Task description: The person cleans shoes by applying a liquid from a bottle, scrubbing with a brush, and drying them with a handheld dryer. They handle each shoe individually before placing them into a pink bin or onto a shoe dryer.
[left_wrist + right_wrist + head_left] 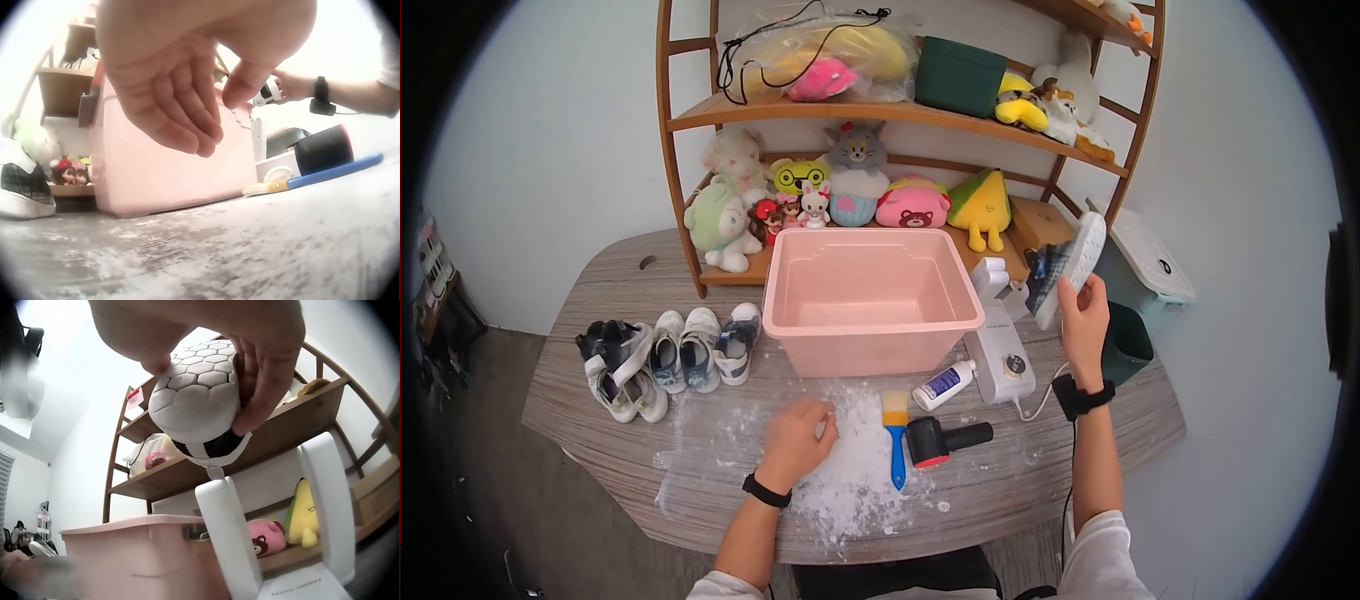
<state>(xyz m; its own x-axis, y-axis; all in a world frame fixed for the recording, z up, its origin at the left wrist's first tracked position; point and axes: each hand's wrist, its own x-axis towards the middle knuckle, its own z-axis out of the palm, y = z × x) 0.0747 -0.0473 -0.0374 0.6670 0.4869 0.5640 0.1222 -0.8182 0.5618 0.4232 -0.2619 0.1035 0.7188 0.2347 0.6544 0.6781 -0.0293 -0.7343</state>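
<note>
My right hand (1085, 330) grips a small shoe (1082, 262) with a white sole and dark patterned upper. In the right wrist view its white hexagon-patterned sole (199, 378) faces the camera, fingers and thumb on either side. The shoe is raised near the two upright white posts (228, 534) of a white dial-fronted machine, which looks like a shoe dryer (1003, 350). Low over the powder-strewn table (730, 510), my left hand (798, 440) hangs with fingers loosely curled and nothing held. Beside it lies a blue-handled brush (896, 440) with pale bristles.
A pink bin (875, 350) stands mid-table before a wooden shelf (800, 115) of plush toys. Several small shoes (700, 350) are at the left. Right of the brush lie a black handheld tool (930, 442) and a white bottle (945, 385). A dark green bin (1125, 340) sits farther right.
</note>
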